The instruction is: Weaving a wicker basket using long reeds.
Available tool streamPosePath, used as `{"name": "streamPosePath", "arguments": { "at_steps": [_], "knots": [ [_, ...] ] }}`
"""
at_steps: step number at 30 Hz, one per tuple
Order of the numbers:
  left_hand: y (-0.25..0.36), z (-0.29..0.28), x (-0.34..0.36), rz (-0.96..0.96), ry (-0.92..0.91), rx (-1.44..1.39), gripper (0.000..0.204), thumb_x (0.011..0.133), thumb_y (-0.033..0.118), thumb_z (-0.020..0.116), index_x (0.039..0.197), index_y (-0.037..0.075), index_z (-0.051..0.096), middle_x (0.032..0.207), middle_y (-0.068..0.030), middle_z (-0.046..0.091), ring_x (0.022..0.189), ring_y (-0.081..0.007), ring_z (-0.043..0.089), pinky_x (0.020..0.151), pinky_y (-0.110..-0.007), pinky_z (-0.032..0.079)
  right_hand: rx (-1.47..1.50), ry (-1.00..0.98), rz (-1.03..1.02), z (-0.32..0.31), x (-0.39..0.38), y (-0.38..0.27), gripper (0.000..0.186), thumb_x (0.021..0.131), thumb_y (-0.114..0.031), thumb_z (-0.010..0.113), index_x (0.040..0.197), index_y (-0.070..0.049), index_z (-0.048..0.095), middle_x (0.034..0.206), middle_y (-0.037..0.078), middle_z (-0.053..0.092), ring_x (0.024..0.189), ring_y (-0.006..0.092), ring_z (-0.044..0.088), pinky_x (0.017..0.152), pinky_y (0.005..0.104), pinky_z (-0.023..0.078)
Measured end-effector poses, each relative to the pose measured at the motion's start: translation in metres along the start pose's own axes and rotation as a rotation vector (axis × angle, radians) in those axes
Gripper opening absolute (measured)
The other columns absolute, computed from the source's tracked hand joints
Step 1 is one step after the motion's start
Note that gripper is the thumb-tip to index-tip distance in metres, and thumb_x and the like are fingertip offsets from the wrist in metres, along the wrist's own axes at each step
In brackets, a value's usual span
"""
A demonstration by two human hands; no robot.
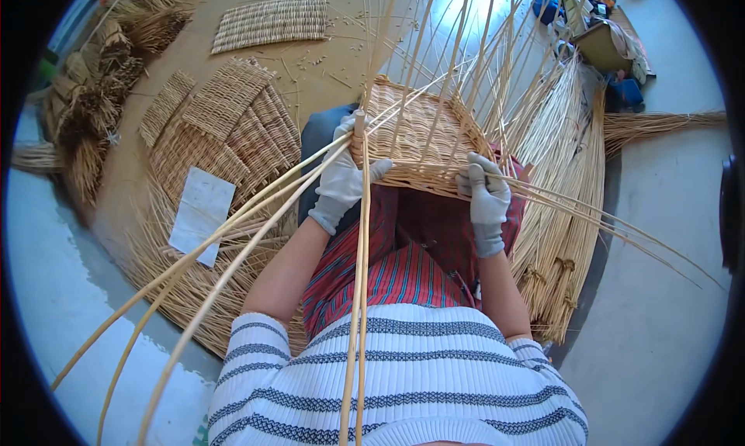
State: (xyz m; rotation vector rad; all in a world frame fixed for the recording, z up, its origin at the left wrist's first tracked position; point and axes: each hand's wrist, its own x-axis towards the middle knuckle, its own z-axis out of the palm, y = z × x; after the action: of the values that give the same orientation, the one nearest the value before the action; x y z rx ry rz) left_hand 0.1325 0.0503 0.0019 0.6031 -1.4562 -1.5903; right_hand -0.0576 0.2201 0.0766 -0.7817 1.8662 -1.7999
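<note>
Clasping a tan, box-shaped wicker basket (415, 128) by its left corner now, above red striped lap cloth (411, 279), with a half-curled, white-gloved left hand (339, 181); and at the right corner, pinching long, thin, straw-coloured canes (535, 188) in a nearly closed, white-gloved right hand (487, 202)!

A smooth pale grey floor (660, 314) fills the right side and turns bluish at the lower left, where it meets a broad tan area (349, 62) along a ragged border. Near the top, a cool white glare (447, 10) reflects off its glossy surface. Mixed blue and orange clutter (549, 8) crowds the upper right, and a dark object (729, 213), hard to identify, stands at the right edge
</note>
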Motion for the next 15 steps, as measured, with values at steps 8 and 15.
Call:
{"name": "streamPosePath", "arguments": {
  "at_steps": [8,15],
  "knots": [
    [-0.007,0.001,0.000,0.074,0.068,0.068,0.089,0.072,0.018,0.091,0.142,0.003,0.038,0.155,-0.0208,0.032,0.142,-0.0291,0.038,0.119,-0.038,0.032,-0.365,-0.351,-0.674,0.027,-0.033,-0.089,0.024,0.083,0.005,0.064,0.102,-0.007,0.072,0.089,0.011,0.072,0.079,0.0252,0.071,0.069,0.0334,0.055],
    [-0.015,0.012,0.004,0.086,0.190,0.050,0.076,0.077,0.001,0.085,0.139,0.003,0.041,0.157,-0.0185,0.032,0.130,-0.0218,0.051,0.110,-0.033,0.046,-0.557,-0.748,-0.537,0.130,0.140,-0.091,0.021,0.094,-0.014,0.062,0.112,-0.008,0.070,0.099,0.013,0.069,0.090,0.0275,0.066,0.084,0.0391,0.052]
  ]
}}
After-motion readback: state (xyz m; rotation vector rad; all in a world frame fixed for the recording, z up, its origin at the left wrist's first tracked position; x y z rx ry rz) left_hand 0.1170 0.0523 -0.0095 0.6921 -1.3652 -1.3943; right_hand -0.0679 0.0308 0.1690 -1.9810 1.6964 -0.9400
